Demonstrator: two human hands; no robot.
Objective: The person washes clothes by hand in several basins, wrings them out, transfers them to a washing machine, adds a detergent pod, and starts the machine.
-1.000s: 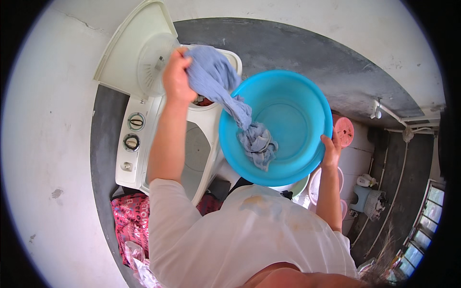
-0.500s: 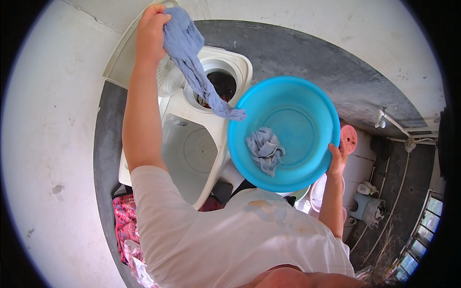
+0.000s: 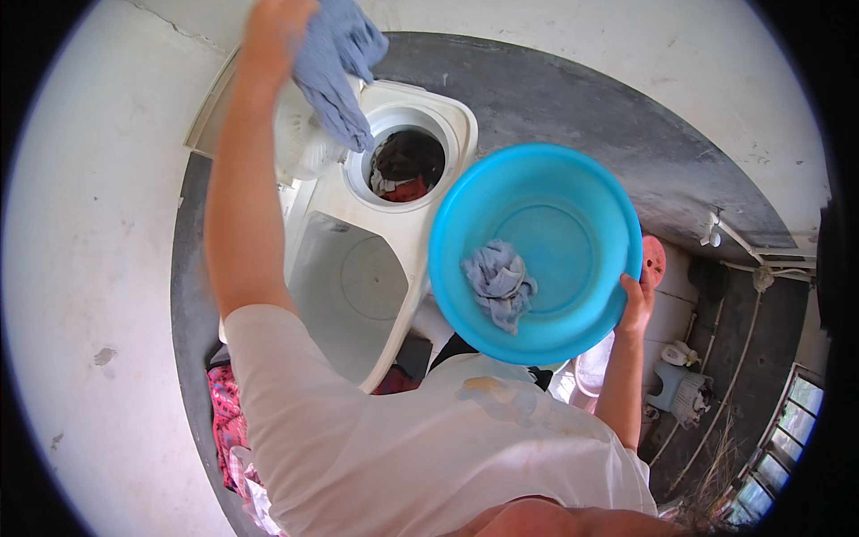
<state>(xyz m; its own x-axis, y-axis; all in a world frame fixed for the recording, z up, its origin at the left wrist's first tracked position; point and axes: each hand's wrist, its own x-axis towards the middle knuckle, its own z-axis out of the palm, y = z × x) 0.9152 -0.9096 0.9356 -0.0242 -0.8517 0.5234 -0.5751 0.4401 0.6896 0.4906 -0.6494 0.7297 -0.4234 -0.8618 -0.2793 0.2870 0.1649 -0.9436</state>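
My left hand (image 3: 276, 29), raised high at the upper left and partly cut off by the frame edge, is closed on a blue-grey cloth (image 3: 333, 67). The cloth hangs down in folds beside the small round opening of a white twin-tub washing machine (image 3: 380, 204). Dark, red and white laundry (image 3: 407, 168) lies inside that opening. My right hand (image 3: 637, 302) grips the right rim of a wide blue basin (image 3: 559, 237), fingers partly hidden by it. A crumpled pale blue-grey cloth (image 3: 501, 282) rests in the basin.
The machine's larger tub (image 3: 349, 277) is uncovered in front of the round one. Patterned red fabric (image 3: 227, 407) sits at its lower left. To the right are a pink round item (image 3: 654, 259), wall pipes (image 3: 738, 240) and a light blue stool (image 3: 667, 385).
My left hand has moved up, lifting the cloth; its trailing end has left the basin rim and now hangs by the round opening. The basin has shifted slightly right.
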